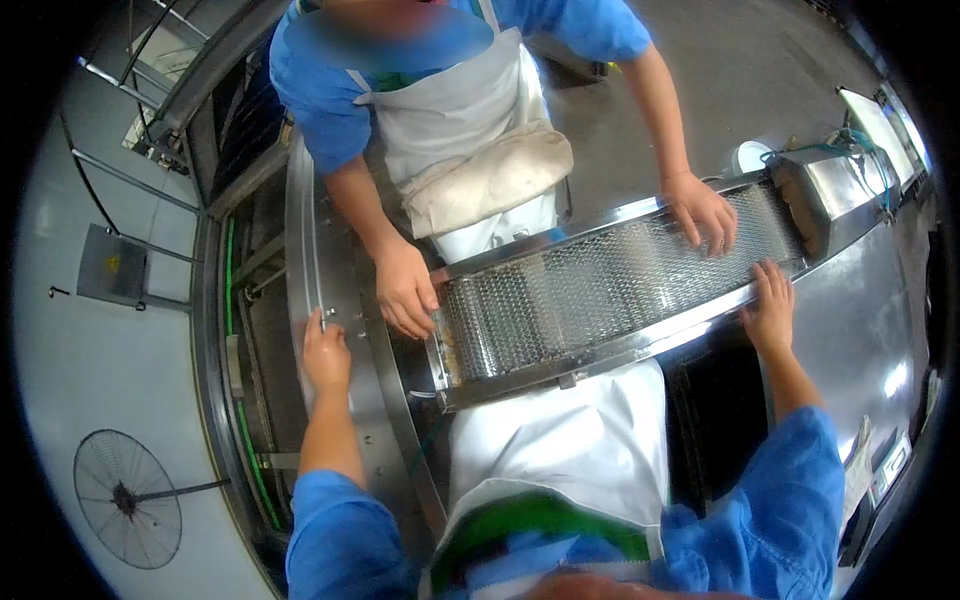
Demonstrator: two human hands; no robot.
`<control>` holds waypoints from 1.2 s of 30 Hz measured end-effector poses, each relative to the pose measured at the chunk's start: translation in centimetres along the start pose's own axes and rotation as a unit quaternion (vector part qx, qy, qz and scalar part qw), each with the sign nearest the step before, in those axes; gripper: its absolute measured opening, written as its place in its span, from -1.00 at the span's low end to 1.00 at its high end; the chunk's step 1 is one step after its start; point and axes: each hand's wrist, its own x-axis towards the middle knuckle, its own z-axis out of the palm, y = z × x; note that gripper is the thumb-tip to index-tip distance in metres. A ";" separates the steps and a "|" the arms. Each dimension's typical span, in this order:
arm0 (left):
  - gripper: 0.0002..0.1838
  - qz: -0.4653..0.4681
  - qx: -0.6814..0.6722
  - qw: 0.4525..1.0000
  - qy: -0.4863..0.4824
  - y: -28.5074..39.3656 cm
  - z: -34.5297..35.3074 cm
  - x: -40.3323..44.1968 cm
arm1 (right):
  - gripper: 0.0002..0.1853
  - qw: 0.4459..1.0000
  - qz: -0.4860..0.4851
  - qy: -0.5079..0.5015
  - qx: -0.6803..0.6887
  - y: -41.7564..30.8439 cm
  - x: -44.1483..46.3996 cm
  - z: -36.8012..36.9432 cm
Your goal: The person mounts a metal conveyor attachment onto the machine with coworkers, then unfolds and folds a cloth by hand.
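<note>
On the left, my left hand is closed at the edge of a long steel rail, thumb and forefinger around the edge and the other fingers curled. My right hand rests on the near metal side frame of a mesh conveyor belt, its fingers stretched over the edge towards the mesh. The belt lies crosswise in front of me, bare mesh showing along its length.
Across the belt stands a co-worker in a white apron; one hand is by the belt's left end, the other over the mesh. A metal housing sits at the right end. A wall fan is lower left.
</note>
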 end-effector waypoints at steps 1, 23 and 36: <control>-0.93 0.000 0.000 1.000 0.000 -0.1 0.1 0.0 | -0.16 1.000 0.000 -0.001 0.004 -0.1 0.1 0.0; -0.91 0.007 0.001 1.000 0.004 0.0 0.1 0.3 | -0.19 0.994 0.087 0.014 0.062 -0.1 0.1 -0.2; -0.93 0.000 0.004 1.000 -0.002 -0.1 0.3 0.2 | -0.24 0.994 0.044 0.047 0.086 0.5 0.0 0.5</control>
